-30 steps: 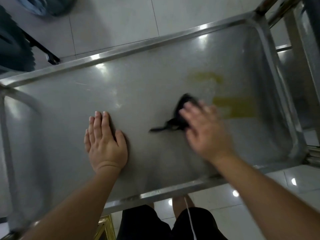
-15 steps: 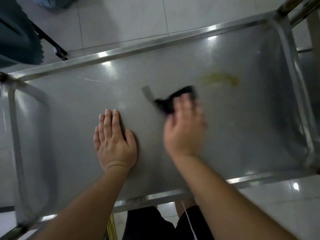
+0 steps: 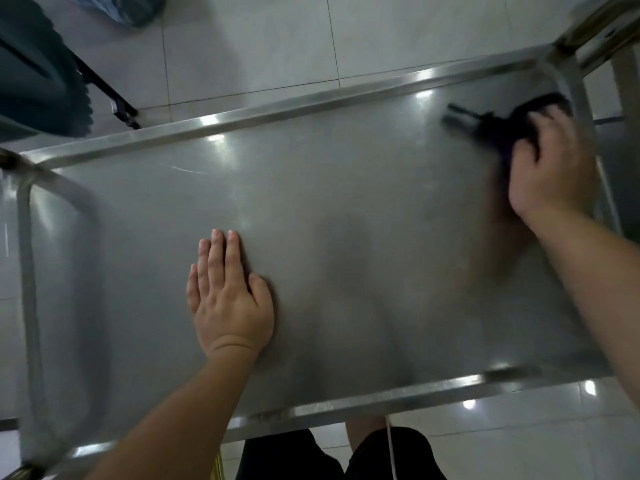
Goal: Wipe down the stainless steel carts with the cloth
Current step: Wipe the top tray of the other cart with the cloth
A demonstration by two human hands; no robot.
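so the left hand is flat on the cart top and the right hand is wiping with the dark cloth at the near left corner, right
Not quite. The left hand does lie flat on the cart top, and the right hand is wiping with the dark cloth, but at the far right corner, not the near left one. The head view shows it.

You look straight down on the steel cart [image 3: 311, 188], its shelf surface filling most of the view. Your left hand [image 3: 228, 306] lies flat on the surface at about seven o'clock, fingers straight and together. Your right hand [image 3: 554, 161] is up at two o'clock, near the far right corner, fingers curled over a dark cloth [image 3: 512, 123] pressed to the surface; both are blurred. A strip of the cloth trails toward nine o'clock. White floor tiles [image 3: 263, 39] show beyond the far rim.
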